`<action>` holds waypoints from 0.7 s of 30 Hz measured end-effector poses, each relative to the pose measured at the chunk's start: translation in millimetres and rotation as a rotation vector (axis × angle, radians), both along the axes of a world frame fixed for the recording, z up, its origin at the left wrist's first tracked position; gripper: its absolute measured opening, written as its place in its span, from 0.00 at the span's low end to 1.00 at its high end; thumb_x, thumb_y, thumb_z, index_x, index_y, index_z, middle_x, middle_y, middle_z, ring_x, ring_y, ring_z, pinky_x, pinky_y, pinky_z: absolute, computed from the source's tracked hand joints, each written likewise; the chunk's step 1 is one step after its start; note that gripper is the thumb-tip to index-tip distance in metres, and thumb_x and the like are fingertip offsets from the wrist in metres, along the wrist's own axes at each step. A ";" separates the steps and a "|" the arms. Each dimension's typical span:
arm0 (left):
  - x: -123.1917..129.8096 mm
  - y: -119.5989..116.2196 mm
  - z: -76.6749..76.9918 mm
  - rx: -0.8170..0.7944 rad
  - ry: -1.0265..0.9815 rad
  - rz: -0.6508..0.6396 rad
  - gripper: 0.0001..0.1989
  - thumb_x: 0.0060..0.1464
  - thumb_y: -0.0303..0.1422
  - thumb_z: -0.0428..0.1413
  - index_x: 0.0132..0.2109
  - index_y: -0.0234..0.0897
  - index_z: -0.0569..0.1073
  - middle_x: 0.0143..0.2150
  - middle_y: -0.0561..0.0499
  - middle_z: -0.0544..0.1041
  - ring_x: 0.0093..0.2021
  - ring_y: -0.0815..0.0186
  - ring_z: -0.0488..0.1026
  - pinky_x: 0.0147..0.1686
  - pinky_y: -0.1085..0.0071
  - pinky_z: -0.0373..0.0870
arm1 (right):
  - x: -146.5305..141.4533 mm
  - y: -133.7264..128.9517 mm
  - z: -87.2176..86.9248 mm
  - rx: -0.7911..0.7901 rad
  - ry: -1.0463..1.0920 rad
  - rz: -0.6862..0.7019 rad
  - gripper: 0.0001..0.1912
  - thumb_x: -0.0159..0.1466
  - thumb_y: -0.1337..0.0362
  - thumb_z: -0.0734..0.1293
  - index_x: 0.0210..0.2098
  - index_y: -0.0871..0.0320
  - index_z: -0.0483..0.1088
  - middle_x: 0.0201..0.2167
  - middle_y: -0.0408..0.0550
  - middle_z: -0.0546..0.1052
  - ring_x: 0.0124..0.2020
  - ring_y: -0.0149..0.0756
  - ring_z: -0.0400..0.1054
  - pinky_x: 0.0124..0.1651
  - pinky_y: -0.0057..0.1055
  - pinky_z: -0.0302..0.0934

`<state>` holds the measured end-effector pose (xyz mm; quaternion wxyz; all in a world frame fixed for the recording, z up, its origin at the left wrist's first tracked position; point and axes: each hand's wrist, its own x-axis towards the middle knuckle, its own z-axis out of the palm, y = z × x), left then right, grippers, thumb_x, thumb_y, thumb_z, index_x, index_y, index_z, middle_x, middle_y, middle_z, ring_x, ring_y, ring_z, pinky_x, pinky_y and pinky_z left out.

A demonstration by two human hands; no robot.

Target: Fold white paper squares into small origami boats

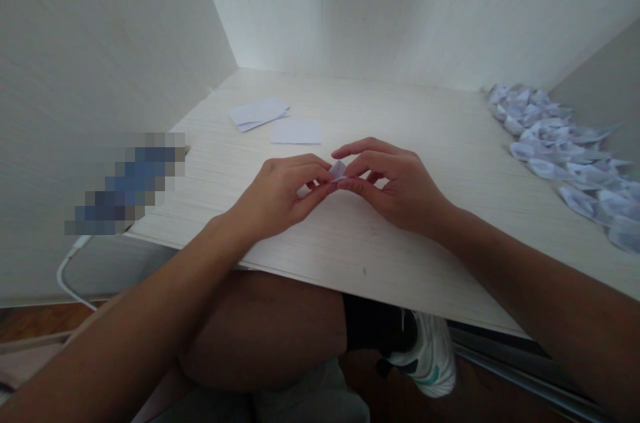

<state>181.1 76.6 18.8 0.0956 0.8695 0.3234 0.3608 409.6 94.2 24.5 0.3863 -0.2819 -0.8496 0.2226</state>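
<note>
- Pale surface (pixel 400 263) against white walls.
- Small folded paper (pixel 339 170) between the two hands, near the middle.
- Left hand (pixel 293 190) pinches its left side, fingers curled.
- Right hand (pixel 393 183) pinches its right, index finger raised.

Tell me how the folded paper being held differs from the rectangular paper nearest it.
The folded paper is held in the left grip and right grip; the rectangular paper lies flat on the table. The folded paper rises to a point, while the rectangular paper is four-sided. The folded paper's visible part is smaller than the rectangular paper. Both are pale.
</note>
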 end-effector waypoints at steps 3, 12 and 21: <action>0.6 -1.3 -0.2 0.020 -0.009 0.012 0.06 0.66 0.31 0.59 0.42 0.36 0.80 0.43 0.48 0.85 0.36 0.67 0.81 0.39 0.73 0.75 | -0.3 0.2 0.0 0.004 0.017 -0.013 0.04 0.68 0.64 0.74 0.35 0.56 0.78 0.51 0.49 0.82 0.41 0.34 0.77 0.37 0.32 0.73; 2.9 -7.5 2.2 0.225 0.005 0.075 0.05 0.67 0.30 0.57 0.41 0.38 0.78 0.46 0.46 0.85 0.45 0.62 0.83 0.45 0.68 0.79 | 1.0 -2.1 2.7 0.123 0.041 -0.035 0.04 0.67 0.64 0.74 0.34 0.53 0.79 0.54 0.49 0.82 0.46 0.39 0.79 0.42 0.39 0.74; 0.3 -7.0 -0.2 0.363 0.048 0.076 0.04 0.67 0.28 0.58 0.46 0.37 0.78 0.48 0.45 0.85 0.45 0.62 0.83 0.45 0.68 0.80 | 1.4 -5.1 6.2 0.190 0.066 -0.005 0.04 0.67 0.67 0.74 0.35 0.52 0.79 0.55 0.52 0.82 0.44 0.40 0.81 0.46 0.42 0.77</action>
